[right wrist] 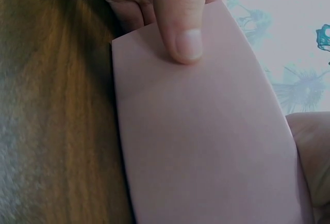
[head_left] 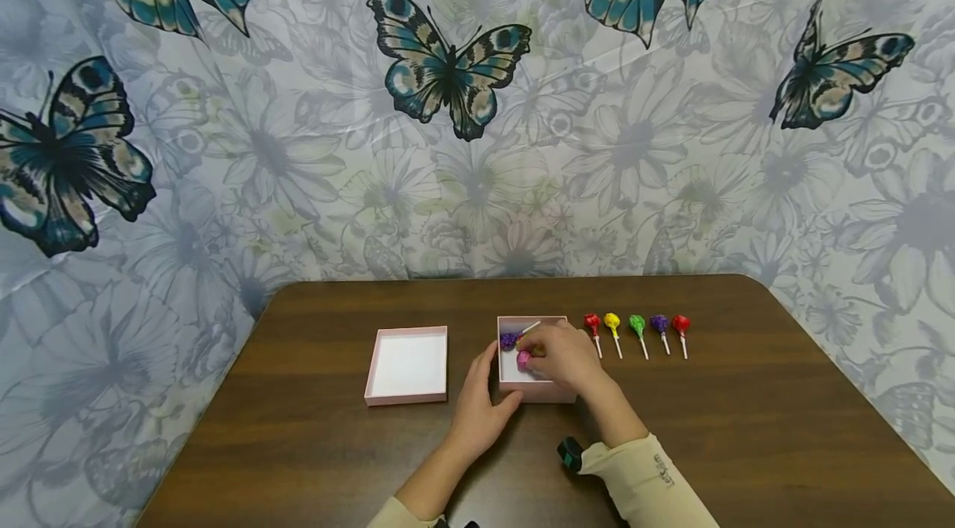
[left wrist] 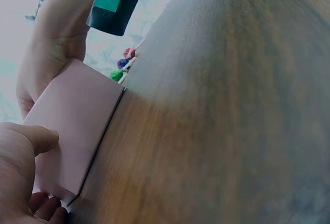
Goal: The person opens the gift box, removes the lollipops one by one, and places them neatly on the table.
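Observation:
An open pink box [head_left: 537, 393] with a white inside stands on the table. My left hand [head_left: 481, 408] grips its near left corner, the thumb on the front wall and the fingers along the left side; the left wrist view shows this thumb [left wrist: 44, 137] flat on the pink wall. My right hand [head_left: 563, 354] reaches over the rim into the box, its curled fingertips around a pink lollipop [head_left: 524, 359]. Beside them in the box lies a purple lollipop [head_left: 509, 341], and a white stick [head_left: 530, 327] points up toward the back. The palm hides the box's right part.
To the right of the box, a row of lollipops lies on the brown table [head_left: 313, 462]: red [head_left: 593, 321], yellow [head_left: 612, 320], green [head_left: 637, 323], purple [head_left: 659, 323] and another red one [head_left: 681, 324]. A shallow pink lid [head_left: 406, 400] lies left of the box. Behind hangs a butterfly-patterned cloth [head_left: 298, 180].

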Available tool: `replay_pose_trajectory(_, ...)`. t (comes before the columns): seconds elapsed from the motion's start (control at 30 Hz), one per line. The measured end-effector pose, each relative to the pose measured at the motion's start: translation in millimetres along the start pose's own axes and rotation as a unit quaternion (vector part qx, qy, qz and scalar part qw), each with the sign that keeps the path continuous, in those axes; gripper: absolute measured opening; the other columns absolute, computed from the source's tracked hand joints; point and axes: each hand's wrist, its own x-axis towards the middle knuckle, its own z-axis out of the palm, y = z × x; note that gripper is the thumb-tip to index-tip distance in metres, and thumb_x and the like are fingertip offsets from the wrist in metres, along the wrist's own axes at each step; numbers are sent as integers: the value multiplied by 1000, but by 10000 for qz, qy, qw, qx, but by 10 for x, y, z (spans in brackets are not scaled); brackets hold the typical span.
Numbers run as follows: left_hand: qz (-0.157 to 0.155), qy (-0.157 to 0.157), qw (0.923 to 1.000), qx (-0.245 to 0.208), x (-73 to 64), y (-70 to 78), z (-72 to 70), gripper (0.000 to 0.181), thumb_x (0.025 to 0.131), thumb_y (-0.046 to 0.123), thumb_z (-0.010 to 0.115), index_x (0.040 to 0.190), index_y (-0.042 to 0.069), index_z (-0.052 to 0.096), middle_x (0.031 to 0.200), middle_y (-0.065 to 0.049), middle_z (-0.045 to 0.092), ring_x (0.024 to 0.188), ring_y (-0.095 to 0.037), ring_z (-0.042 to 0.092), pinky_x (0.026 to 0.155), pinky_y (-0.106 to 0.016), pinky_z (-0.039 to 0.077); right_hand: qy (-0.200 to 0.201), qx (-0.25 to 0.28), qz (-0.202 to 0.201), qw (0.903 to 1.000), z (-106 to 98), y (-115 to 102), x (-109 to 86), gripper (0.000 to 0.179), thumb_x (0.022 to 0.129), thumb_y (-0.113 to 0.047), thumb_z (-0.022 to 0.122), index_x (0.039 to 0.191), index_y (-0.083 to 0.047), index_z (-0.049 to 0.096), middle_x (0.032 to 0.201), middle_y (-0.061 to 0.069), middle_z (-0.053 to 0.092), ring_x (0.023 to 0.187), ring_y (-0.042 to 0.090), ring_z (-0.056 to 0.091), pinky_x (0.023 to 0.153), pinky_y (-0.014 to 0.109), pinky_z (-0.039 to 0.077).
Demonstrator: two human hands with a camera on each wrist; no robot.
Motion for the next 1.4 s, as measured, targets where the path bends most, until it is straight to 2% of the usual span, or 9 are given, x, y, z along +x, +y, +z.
replay_pose_trajectory(0.2, 124, 84, 9999, 22, 18, -11, 25, 80, 85, 23, 72, 150, 11, 28, 149, -12, 38, 139, -32, 37, 110, -56, 35, 175, 131, -2, 9998, -21, 23, -16, 18, 75, -29, 81, 92, -30, 75, 99, -12, 73, 94, 21, 59, 70, 37, 43)
replay_pose_trajectory(0.33, 83, 95, 9999, 66, 34, -10, 34, 80, 85, 23, 72, 151, 13, 28, 149, -12, 38, 139, -32, 38, 110, -55, 35, 517, 218, 42, 9984, -33, 45, -17, 19, 74, -31, 81, 93, -32, 76, 99, -12, 74, 96, 22, 59, 71, 39, 45)
replay_pose_trajectory(0.5, 50, 61, 9999, 80, 46, 6, 36, 80, 85, 23, 72, 151, 14, 27, 150, -12, 37, 139, -31, 37, 111, -54, 34, 937, 228, 124, 9953, -45, 68, -11, 23, 74, -33, 81, 96, -33, 76, 102, -9, 74, 79, 15, 53, 64, 31, 41)
replay_pose_trajectory(0.63, 30, 52, 10000, 59, 46, 13, 34, 80, 85, 23, 72, 151, 14, 28, 150, -12, 37, 139, -31, 37, 111, -54, 34, 1181, 655, 91, 9908, -101, 46, -21, 24, 76, -31, 80, 99, -30, 75, 95, -7, 74, 74, 16, 51, 62, 27, 34)
replay_pose_trajectory(0.73, -1, 35, 10000, 86, 39, 13, 30, 80, 85, 24, 72, 151, 15, 28, 150, -11, 37, 140, -31, 36, 111, -54, 34, 1319, 1171, 57, 9843, -185, 16, -40, 24, 78, -27, 79, 102, -26, 74, 95, -5, 72, 77, 21, 54, 62, 25, 36)
replay_pose_trajectory(0.87, -9, 3, 9999, 101, 34, 20, 27, 80, 85, 24, 72, 151, 17, 27, 151, -10, 37, 140, -30, 36, 112, -53, 34, 1539, 1582, -48, 9753, -327, 17, -73, 27, 82, -23, 76, 108, -25, 71, 100, -5, 72, 78, 20, 54, 62, 24, 42)
replay_pose_trajectory(1.07, -32, -34, 10000, 82, 28, 16, 29, 80, 85, 26, 72, 151, 17, 27, 151, -10, 37, 140, -30, 36, 112, -53, 33, 1855, 1732, -247, 9670, -571, 91, -177, 29, 84, -21, 74, 113, -24, 70, 102, -4, 71, 74, 18, 53, 62, 25, 45)
replay_pose_trajectory(1.2, -66, -25, 10000, 37, 15, 10, 26, 80, 85, 25, 72, 151, 18, 27, 151, -9, 37, 141, -30, 35, 112, -53, 33, 1873, 1854, -73, 9646, -725, 150, -264, 27, 85, -25, 73, 111, -25, 71, 102, -7, 69, 72, 11, 52, 58, 23, 44)
replay_pose_trajectory(1.4, -60, 4, 10000, 46, -3, -14, 18, 81, 85, 25, 72, 151, 17, 27, 152, -9, 36, 141, -30, 34, 113, -53, 32, 1812, 2008, 251, 9624, -937, 257, -368, 26, 85, -30, 73, 111, -28, 70, 93, -5, 64, 68, 13, 51, 52, 24, 41)
